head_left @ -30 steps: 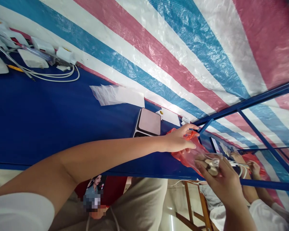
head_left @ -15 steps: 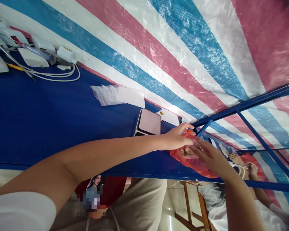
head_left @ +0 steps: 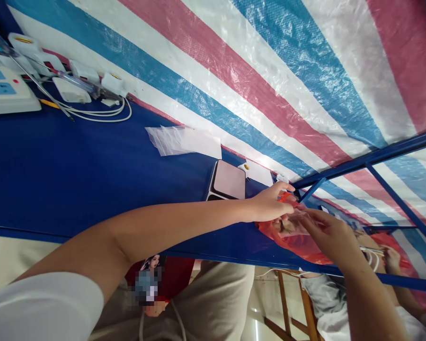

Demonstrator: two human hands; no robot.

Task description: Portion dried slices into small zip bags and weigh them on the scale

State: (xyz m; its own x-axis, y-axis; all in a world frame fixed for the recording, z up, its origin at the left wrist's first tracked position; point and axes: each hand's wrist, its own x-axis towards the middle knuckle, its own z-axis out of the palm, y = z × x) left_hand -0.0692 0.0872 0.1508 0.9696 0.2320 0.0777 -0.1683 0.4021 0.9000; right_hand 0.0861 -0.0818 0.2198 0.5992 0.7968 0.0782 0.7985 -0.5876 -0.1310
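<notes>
My left hand (head_left: 271, 201) reaches across the blue table to a red plastic bag (head_left: 287, 244) near the front edge. Its index finger is stretched out, while the thumb and curled fingers close on a small clear plastic bag (head_left: 295, 226) above the red one. From the other side, my right hand (head_left: 332, 232) pinches the clear bag between thumb and fingers. What lies inside the red bag is hard to make out. Just behind my left wrist sits an open white box with a pinkish phone-like slab (head_left: 230, 179).
Clear sleeves with a white card (head_left: 199, 142) lie by the striped sheet. Chargers, a cable (head_left: 110, 113), screwdrivers and a power strip (head_left: 10, 94) are at the far left. A blue frame bar (head_left: 376, 156) rises at right; a co-worker's hand (head_left: 390, 258) is beyond it. A red picture bag (head_left: 179, 277) rests on my lap.
The view has swung slightly left, so everything sits further right. My right fingers have drawn together on the clear bag near my left thumb. My left hand keeps its place at the red bag.
</notes>
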